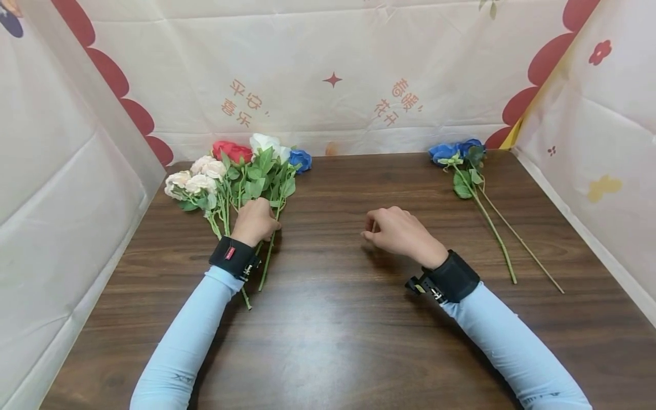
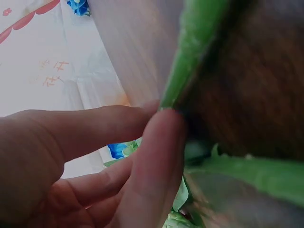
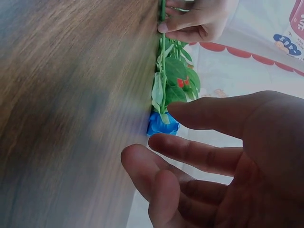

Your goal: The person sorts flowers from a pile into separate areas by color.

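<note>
At the left of the head view my left hand (image 1: 255, 221) pinches a green stem (image 2: 192, 52) between thumb and fingertip. That stem appears to lead up to a blue rose (image 1: 300, 161) at the right edge of a bunch. Beside it lie a white rose (image 1: 269, 146), a red rose (image 1: 232, 151) and a spray of pale pink flowers (image 1: 201, 183), all with leafy stems. My right hand (image 1: 400, 232) hovers above the middle of the table with loosely bent fingers (image 3: 199, 154), holding nothing. My left palm hides part of the stems.
Two blue roses (image 1: 456, 151) with long bare stems lie on the right side of the brown wooden table (image 1: 328, 319). Printed white cloth (image 1: 328, 51) hangs behind the table and along both sides.
</note>
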Action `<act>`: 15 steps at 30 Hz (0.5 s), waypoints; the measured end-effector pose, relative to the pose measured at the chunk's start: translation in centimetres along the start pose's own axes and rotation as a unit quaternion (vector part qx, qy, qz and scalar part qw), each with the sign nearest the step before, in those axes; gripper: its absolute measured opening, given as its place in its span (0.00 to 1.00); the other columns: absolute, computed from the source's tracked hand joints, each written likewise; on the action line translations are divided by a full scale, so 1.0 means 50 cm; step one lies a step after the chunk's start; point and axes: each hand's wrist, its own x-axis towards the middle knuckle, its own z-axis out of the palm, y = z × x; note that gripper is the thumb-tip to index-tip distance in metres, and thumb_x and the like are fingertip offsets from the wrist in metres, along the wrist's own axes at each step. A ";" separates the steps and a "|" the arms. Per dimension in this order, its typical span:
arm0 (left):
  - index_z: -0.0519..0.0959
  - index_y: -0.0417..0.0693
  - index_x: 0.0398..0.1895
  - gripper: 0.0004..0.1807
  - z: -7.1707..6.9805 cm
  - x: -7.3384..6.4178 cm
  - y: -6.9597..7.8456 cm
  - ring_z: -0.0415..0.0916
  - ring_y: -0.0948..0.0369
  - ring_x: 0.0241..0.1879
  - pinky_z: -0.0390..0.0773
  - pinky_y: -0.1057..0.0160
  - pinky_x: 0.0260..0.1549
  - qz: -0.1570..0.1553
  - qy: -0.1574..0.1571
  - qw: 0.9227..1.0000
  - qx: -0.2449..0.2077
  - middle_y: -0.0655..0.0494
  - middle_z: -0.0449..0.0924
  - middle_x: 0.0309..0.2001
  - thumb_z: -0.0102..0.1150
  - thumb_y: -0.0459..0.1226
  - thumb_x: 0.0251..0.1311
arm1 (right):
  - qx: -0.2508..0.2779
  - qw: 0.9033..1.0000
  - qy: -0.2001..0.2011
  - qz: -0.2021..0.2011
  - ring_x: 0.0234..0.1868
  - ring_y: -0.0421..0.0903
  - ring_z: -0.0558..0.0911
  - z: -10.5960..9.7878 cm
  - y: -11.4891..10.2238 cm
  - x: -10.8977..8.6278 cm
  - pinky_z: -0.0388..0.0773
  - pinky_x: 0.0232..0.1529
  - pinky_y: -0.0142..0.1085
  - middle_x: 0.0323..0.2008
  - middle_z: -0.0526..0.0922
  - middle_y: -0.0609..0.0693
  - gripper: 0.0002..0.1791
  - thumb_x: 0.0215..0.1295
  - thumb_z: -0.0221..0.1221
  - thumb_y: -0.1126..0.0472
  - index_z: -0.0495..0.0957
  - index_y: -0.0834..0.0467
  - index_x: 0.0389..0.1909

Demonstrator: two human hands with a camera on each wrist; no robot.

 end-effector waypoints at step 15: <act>0.66 0.50 -0.01 0.22 -0.002 0.001 0.003 0.69 0.58 0.07 0.60 0.67 0.11 0.006 0.013 1.000 -0.007 0.58 0.65 0.03 0.55 0.28 0.47 | -0.003 1.000 0.000 0.001 0.19 0.41 0.75 -0.002 0.003 0.003 0.69 0.20 0.35 0.22 0.79 0.44 0.08 0.64 0.60 0.51 0.80 0.51 0.32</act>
